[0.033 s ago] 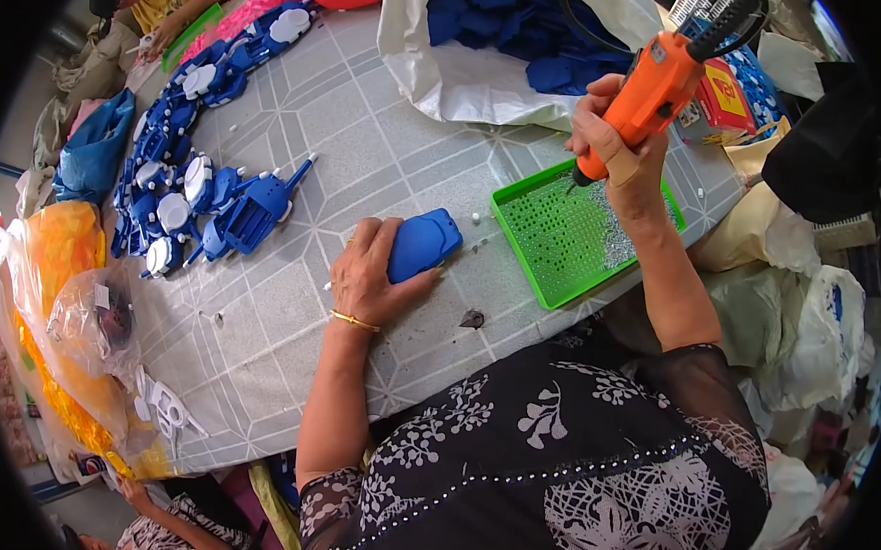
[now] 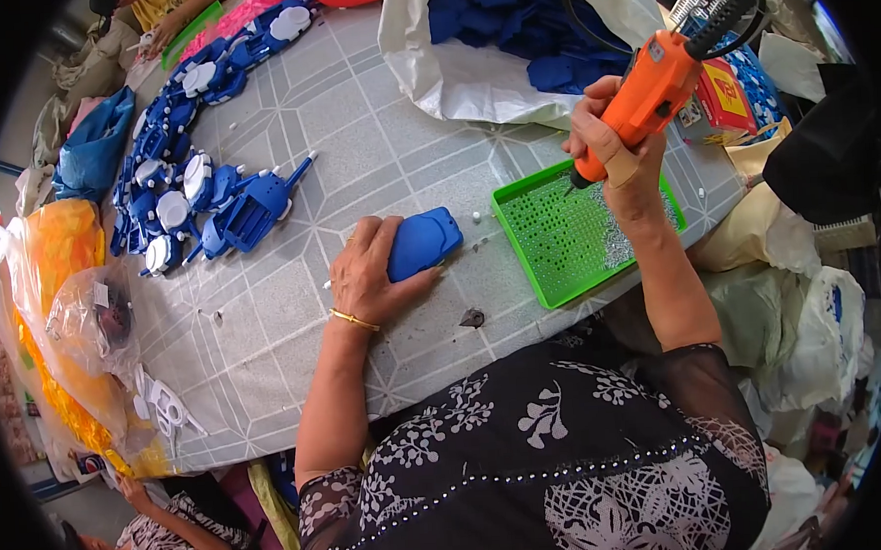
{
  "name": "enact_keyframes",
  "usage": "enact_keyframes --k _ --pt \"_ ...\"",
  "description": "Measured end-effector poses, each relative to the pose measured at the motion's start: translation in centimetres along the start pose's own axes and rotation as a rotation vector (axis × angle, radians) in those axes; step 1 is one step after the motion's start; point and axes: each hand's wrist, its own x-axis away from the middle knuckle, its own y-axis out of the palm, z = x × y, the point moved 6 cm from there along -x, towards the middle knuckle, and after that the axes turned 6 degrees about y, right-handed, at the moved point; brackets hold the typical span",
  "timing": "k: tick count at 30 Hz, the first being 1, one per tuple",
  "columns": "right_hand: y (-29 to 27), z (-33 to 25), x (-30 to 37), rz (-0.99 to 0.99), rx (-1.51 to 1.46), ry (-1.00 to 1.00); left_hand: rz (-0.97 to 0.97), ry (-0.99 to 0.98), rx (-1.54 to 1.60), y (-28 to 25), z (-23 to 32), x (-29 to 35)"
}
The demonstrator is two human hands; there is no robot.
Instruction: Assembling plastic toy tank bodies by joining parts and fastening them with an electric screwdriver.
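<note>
My left hand (image 2: 365, 268) is closed round a blue plastic part (image 2: 423, 244), flat with a notched end, which rests on the table. Its thumb presses along the near side and the fingers curl over the far side. In my right hand (image 2: 615, 140) an orange electric screwdriver (image 2: 646, 91) slants down to the left, its black nose pointing into a green tray (image 2: 550, 303). Many small silvery screws (image 2: 611, 240) lie in that tray, heaped toward its right side. Whether a screw sits on the bit is too small to tell.
Blue and white assembled pieces (image 2: 251, 214) are piled at the left. A white sack (image 2: 452, 88) of blue parts lies at the far side, its mouth toward me. White plastic parts (image 2: 166, 405) lie near the left edge. Another person (image 2: 167, 543) is at lower left.
The screwdriver's nose has shifted slightly left and down over the green tray, with my right hand. My left hand and the blue part have not moved.
</note>
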Motion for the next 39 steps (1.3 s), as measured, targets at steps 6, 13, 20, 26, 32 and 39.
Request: enact_keyframes --k 6,13,20,26,32,39 --pt "0.8 2.6 0.0 -0.029 -0.076 0.063 0.009 0.001 0.013 0.0 -0.1 0.1" --pt "1.4 3.4 -0.1 -0.07 -0.121 0.035 -0.001 -0.007 0.007 0.0 -0.2 0.0" --pt "1.5 4.1 -0.3 -0.072 -0.143 0.035 -0.002 -0.003 0.004 0.1 -0.4 0.1" --pt "1.5 4.2 -0.3 -0.07 -0.154 0.03 0.0 0.002 0.01 0.1 -0.4 0.1" --pt "1.5 4.0 0.1 -0.101 -0.138 0.002 -0.011 -0.009 0.007 0.2 -0.5 0.1" --pt "1.6 3.9 -0.6 -0.11 -0.142 0.038 -0.004 -0.003 0.004 0.1 -0.4 0.0"
